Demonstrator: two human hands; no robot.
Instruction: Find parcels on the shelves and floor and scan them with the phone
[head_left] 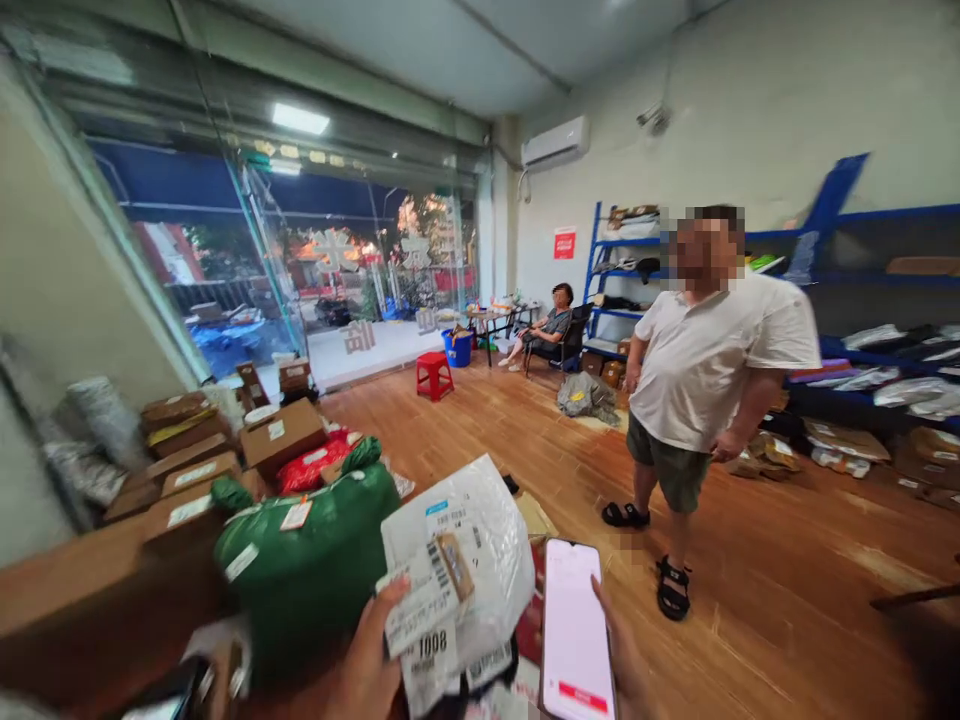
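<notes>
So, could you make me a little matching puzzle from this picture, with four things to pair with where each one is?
Things:
1. white plastic mailing bag
2. slim phone with a lit, pale screen
3. red plastic stool
4. long white air conditioner

Places:
A. high on the pale wall
B. in the wearer's right hand
C. on the brown floor, near a round blue bucket
D. in the wearer's left hand

Pairs: 1-D, 2-B, 3-C, 4-A

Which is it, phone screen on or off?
On. The phone in the right hand has a bright, pale screen with a red bar near the bottom.
</notes>
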